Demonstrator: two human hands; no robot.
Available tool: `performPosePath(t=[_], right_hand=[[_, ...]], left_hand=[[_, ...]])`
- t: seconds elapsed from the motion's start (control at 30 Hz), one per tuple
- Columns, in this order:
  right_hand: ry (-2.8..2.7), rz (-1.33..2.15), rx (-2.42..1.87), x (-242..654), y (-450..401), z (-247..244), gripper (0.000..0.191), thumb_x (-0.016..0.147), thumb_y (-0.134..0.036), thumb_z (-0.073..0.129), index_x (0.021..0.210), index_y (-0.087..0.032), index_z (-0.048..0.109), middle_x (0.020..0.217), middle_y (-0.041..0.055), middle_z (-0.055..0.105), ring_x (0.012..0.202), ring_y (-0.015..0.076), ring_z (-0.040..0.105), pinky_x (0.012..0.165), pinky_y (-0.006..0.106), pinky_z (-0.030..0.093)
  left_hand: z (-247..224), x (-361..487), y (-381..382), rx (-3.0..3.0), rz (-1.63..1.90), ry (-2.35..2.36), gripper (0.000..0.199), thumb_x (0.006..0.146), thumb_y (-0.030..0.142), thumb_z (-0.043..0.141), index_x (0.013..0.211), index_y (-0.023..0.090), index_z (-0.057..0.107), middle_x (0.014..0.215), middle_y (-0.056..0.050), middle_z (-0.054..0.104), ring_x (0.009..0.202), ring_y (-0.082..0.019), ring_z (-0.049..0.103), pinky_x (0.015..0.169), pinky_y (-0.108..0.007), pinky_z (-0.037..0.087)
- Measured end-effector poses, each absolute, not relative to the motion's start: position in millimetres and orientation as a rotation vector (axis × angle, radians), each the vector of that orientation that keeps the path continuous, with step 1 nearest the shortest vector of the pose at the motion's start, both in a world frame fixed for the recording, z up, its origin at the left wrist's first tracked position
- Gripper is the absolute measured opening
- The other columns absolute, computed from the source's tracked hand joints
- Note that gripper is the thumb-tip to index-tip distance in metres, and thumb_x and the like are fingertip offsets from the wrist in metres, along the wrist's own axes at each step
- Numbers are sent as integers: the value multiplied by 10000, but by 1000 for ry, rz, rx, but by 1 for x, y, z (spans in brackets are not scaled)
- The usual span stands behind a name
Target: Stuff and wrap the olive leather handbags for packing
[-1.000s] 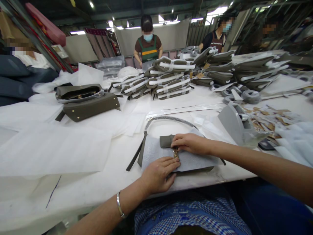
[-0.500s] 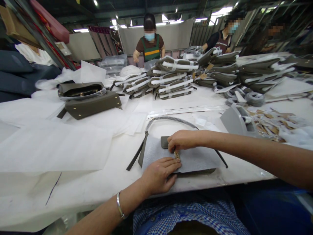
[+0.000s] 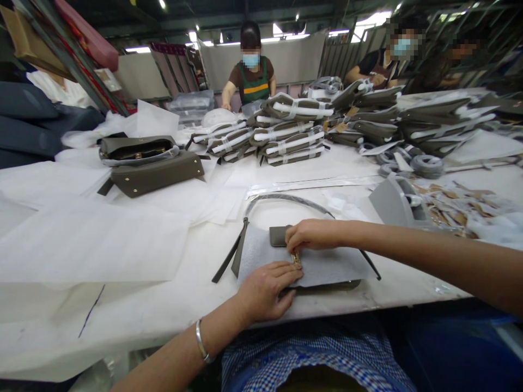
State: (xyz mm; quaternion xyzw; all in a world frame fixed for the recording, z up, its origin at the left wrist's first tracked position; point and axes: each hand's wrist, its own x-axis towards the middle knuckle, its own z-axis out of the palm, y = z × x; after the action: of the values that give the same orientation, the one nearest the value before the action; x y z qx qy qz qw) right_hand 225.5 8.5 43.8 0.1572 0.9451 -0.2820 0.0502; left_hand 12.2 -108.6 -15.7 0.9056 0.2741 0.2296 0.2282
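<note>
An olive handbag lies flat near the table's front edge, its front covered by a thin grey-white sheet (image 3: 261,256) and its wrapped handle (image 3: 281,197) arched behind. A small olive flap (image 3: 278,236) shows above the sheet. My left hand (image 3: 267,291) rests on the sheet's lower middle, fingers close together, their tips at a gold metal clasp (image 3: 296,257). From the right, my right hand (image 3: 306,235) reaches in with its fingers pinched just above the clasp. What those fingertips grip is hidden.
White sheets (image 3: 90,239) cover the left of the table (image 3: 163,310). Behind them stands an open olive bag (image 3: 159,173). Stacked wrapped bags (image 3: 292,133) lie at the back, with a grey piece (image 3: 392,201) and tags (image 3: 457,204) at right. Masked people work across the table.
My right hand has shifted slightly right, showing a little more of the olive flap. My left hand stays in place. Across the table, two people's arms have moved.
</note>
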Motion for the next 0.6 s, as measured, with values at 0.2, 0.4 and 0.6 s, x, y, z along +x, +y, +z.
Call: performPosePath(t=[0.2, 0.4, 0.6], right_hand=[[2987, -1092, 680, 255, -20, 21, 355, 918, -99, 518, 1221, -191, 678, 1200, 111, 620, 1026, 163, 632, 891, 278, 503], [3076, -1105, 762, 253, -27, 5, 276, 961, -183, 497, 1137, -178, 709, 1086, 94, 631, 884, 134, 660, 839, 265, 529], [3189, -1091, 845, 251, -30, -6, 283, 984, -233, 458, 1072, -156, 716, 1055, 99, 636, 845, 130, 652, 836, 277, 522]], left_hand=[[-6, 10, -106, 2305, 673, 822, 438, 888, 254, 601, 1323, 231, 557, 1307, -65, 644, 1210, -221, 591, 1054, -385, 481], [-10, 16, -97, 2065, 810, 995, 385, 910, 195, 585, 1293, 229, 577, 1204, -62, 691, 1079, -205, 664, 984, -369, 536], [-19, 20, -93, 1969, 833, 1010, 381, 877, 167, 621, 1256, 202, 593, 1120, -76, 705, 981, -188, 697, 936, -372, 578]])
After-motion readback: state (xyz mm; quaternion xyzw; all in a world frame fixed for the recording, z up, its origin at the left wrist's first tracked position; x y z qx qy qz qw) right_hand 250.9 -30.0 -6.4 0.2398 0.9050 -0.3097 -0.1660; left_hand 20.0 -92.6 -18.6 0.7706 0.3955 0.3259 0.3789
